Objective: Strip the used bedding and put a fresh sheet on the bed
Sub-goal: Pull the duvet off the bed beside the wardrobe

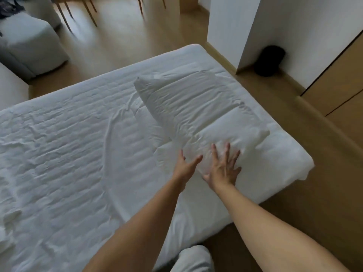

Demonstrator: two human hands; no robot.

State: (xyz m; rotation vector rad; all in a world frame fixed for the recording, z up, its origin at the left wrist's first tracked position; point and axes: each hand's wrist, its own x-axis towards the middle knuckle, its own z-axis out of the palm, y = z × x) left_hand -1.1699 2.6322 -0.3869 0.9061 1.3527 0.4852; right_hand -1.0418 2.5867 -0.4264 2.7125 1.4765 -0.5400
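A white, wrinkled sheet (64, 146) covers the mattress, which fills the left and middle of the head view. A white pillow (196, 107) lies on it near the right-hand end of the bed. My right hand (224, 167) presses flat on the near end of the pillow with its fingers spread. My left hand (186, 167) touches the pillow's near left edge, fingers straight and thumb apart. Both forearms reach in from the bottom of the view.
Wooden floor (324, 173) runs along the right side of the bed. A white wall corner (245, 26) and a dark round object (270, 59) stand beyond. A grey sofa (29, 42) and chair legs (88, 10) are at the upper left. My knee (194, 260) shows below.
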